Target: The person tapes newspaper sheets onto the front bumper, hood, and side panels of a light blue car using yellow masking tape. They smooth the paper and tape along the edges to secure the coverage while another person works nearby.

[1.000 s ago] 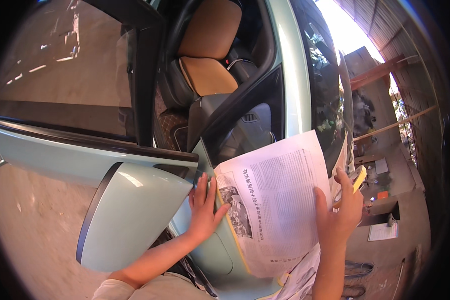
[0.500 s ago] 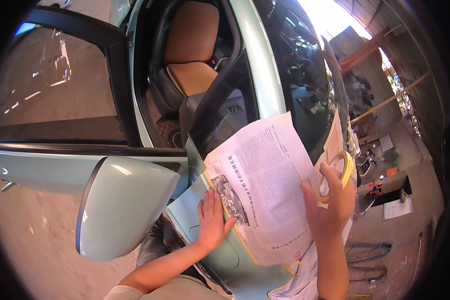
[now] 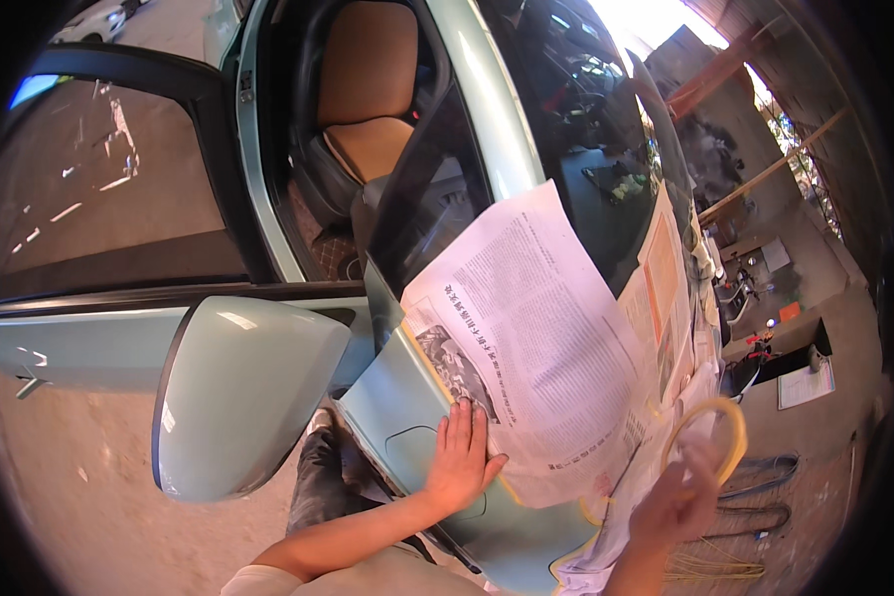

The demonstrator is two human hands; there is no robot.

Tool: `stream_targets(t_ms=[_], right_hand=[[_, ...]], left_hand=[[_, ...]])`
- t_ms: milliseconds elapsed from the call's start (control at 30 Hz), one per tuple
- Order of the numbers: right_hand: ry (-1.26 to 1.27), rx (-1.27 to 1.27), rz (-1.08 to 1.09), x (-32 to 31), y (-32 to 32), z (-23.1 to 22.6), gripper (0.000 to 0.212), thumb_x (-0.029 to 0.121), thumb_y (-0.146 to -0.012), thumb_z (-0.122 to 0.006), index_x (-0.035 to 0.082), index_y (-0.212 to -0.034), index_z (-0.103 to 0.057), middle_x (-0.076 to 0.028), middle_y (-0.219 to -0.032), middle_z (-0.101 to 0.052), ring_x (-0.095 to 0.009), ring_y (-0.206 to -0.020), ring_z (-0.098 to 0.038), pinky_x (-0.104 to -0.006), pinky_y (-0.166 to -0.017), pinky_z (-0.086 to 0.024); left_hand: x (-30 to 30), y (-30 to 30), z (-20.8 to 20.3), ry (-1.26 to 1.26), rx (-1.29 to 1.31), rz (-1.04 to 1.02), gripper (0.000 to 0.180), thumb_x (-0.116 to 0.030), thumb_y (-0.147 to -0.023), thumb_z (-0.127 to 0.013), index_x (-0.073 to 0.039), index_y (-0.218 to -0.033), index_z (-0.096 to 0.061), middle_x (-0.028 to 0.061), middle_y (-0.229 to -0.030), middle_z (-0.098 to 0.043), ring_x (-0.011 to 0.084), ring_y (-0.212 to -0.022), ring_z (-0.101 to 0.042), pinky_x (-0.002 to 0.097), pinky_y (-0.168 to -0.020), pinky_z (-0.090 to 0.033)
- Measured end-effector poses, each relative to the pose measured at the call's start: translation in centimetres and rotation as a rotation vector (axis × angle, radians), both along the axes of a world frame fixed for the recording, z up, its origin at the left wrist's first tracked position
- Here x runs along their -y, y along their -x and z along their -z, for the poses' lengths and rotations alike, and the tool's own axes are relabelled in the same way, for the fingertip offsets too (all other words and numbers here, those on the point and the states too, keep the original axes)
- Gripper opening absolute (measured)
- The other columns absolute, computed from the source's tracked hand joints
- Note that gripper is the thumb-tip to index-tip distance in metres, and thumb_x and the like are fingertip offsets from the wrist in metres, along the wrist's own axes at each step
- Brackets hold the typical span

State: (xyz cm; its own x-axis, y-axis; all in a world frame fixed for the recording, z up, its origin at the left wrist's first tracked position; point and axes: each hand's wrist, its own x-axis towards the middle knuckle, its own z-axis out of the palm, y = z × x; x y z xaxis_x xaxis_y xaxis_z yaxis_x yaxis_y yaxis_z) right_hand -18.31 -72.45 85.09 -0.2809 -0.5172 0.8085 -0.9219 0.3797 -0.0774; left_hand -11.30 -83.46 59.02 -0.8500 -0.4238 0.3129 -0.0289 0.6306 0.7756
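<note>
A printed newspaper sheet (image 3: 556, 328) lies over the pale green car's front fender (image 3: 392, 382) and the base of its windscreen. Along its left edge runs yellow masking tape against the paint. My left hand (image 3: 464, 459) rests flat, fingers stretched, on the lower part of that taped edge. To the right of the sheet, my right hand (image 3: 673, 507) is blurred by motion and holds a roll of yellow masking tape (image 3: 739, 442). Its fingers reach into the ring. More newspaper (image 3: 656, 288) covers the car beyond this sheet.
The wing mirror (image 3: 243, 397) juts out at the left, by the open front door (image 3: 89, 338). Inside the car is a brown seat (image 3: 368, 70). Hoses or cables (image 3: 750, 517) lie on the floor at the right, with a scooter-like vehicle (image 3: 750, 353) farther back.
My left hand has slid down and right along the taped edge. My right hand, with the tape roll, has moved off the sheet toward the lower right. The view has shifted slightly.
</note>
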Motion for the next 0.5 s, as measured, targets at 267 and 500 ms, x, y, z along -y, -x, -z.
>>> stream_targets(t_ms=[267, 500], right_hand=[[0.085, 0.377, 0.286, -6.6, -7.3, 10.9, 0.014, -0.006, -0.092, -0.056, -0.004, -0.105, -0.061, -0.018, -0.099, -0.067, -0.030, -0.087, -0.064, -0.0380, -0.082, -0.052], [0.053, 0.609, 0.553, -8.0, -9.8, 14.9, 0.034, -0.007, -0.081, -0.067, -0.003, -0.114, -0.064, -0.018, -0.103, -0.067, -0.033, -0.089, -0.065, -0.0392, -0.078, -0.053]], left_hand=[[0.4, -1.7, -0.7, -0.014, -0.101, 0.143, 0.082, -0.026, -0.091, -0.067, 0.008, -0.152, -0.024, 0.0348, -0.158, -0.015, 0.0530, -0.145, -0.019, 0.0587, -0.116, -0.022], [4.1, -2.1, -1.5, 0.006, -0.125, -0.004, 0.075, -0.021, -0.087, -0.073, 0.003, -0.148, -0.036, 0.0307, -0.155, -0.023, 0.0486, -0.132, -0.036, 0.0546, -0.109, -0.030]])
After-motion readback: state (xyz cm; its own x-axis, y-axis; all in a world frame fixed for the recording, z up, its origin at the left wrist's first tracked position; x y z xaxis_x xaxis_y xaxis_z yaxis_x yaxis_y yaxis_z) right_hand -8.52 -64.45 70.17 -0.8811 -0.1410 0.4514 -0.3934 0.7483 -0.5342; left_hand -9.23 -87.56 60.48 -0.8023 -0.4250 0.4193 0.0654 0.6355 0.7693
